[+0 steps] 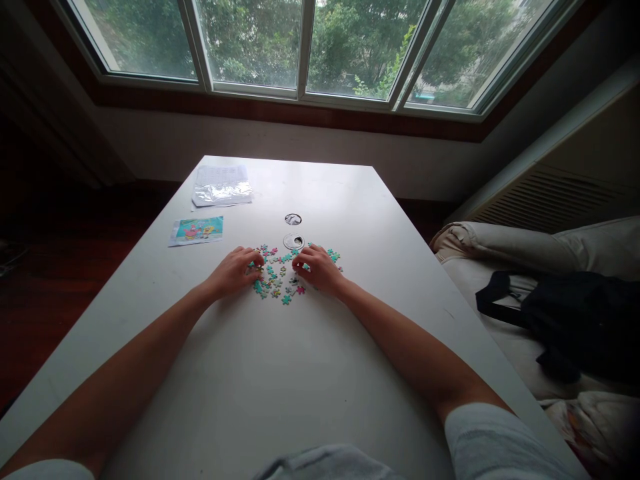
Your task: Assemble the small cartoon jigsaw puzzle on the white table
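Puzzle pieces [271, 272], several dozen, too crowded for exact count, in one patch on the table [280, 373]. At left of patch, left grip [235, 272]; at right, right grip [321, 270]; fingers of both curled, cannot tell whether pinching any. Just beyond, two discs [293, 219]. Far left: one card [197, 231], one bag [223, 187] near the far edge. Side edges well apart from patch; widest room on near side.
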The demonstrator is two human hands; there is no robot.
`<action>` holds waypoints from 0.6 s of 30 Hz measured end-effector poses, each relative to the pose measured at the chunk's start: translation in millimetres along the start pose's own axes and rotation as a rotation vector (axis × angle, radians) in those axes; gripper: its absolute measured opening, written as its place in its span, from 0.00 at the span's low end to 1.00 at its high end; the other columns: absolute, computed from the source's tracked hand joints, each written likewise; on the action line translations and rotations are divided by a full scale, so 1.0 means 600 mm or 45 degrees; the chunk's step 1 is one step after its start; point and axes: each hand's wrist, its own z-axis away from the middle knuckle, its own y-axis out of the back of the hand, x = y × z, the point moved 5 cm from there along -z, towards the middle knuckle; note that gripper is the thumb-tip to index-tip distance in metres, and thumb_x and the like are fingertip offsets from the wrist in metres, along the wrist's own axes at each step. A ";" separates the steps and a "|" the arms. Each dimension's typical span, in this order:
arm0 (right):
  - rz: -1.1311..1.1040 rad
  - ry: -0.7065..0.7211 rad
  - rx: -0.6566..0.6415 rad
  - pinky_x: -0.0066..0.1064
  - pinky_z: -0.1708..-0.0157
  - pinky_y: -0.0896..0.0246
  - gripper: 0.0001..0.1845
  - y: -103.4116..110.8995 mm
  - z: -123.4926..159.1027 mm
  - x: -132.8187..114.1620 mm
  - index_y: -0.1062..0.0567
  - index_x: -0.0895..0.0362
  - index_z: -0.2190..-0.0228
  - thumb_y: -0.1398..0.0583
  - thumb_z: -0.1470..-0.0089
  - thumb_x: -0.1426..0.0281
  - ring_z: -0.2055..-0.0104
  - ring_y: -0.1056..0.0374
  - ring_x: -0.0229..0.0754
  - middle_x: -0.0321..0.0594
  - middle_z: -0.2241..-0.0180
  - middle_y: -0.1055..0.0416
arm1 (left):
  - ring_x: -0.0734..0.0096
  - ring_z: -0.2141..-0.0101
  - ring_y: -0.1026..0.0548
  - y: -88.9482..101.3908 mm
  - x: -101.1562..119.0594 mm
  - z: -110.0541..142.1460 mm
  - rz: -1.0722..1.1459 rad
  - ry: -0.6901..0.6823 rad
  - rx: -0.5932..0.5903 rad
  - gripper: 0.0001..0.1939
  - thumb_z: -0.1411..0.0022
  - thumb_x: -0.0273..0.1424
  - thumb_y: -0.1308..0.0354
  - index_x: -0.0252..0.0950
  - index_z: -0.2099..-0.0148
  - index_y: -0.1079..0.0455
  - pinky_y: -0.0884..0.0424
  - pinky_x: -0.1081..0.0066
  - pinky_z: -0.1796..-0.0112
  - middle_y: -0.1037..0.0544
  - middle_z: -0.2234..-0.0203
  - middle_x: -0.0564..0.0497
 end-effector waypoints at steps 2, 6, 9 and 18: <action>0.004 0.000 -0.009 0.36 0.54 0.47 0.04 0.000 -0.001 -0.002 0.22 0.53 0.66 0.38 0.39 0.71 0.58 0.36 0.45 0.40 0.65 0.25 | 0.61 0.59 0.28 -0.001 0.002 0.000 0.048 0.029 0.011 0.09 0.41 0.32 0.42 0.41 0.57 0.27 0.31 0.64 0.57 0.21 0.63 0.50; -0.003 -0.011 -0.021 0.37 0.54 0.47 0.04 0.002 -0.002 -0.004 0.22 0.53 0.66 0.39 0.39 0.71 0.58 0.36 0.45 0.40 0.65 0.25 | 0.66 0.63 0.25 -0.008 0.006 -0.002 0.191 0.103 0.028 0.10 0.41 0.32 0.42 0.42 0.56 0.27 0.29 0.67 0.60 0.21 0.64 0.53; -0.018 -0.027 -0.016 0.37 0.53 0.46 0.04 0.005 -0.002 -0.004 0.22 0.53 0.66 0.38 0.39 0.70 0.58 0.36 0.45 0.40 0.65 0.24 | 0.69 0.67 0.24 -0.014 0.015 -0.007 0.294 0.173 0.042 0.12 0.38 0.36 0.42 0.43 0.52 0.30 0.29 0.69 0.63 0.20 0.65 0.54; -0.239 -0.107 0.107 0.35 0.55 0.43 0.03 0.019 -0.002 -0.003 0.21 0.52 0.63 0.37 0.40 0.70 0.60 0.33 0.42 0.37 0.66 0.23 | 0.69 0.68 0.24 -0.020 0.058 -0.041 0.307 0.154 0.070 0.10 0.37 0.40 0.41 0.42 0.57 0.28 0.30 0.70 0.65 0.18 0.66 0.54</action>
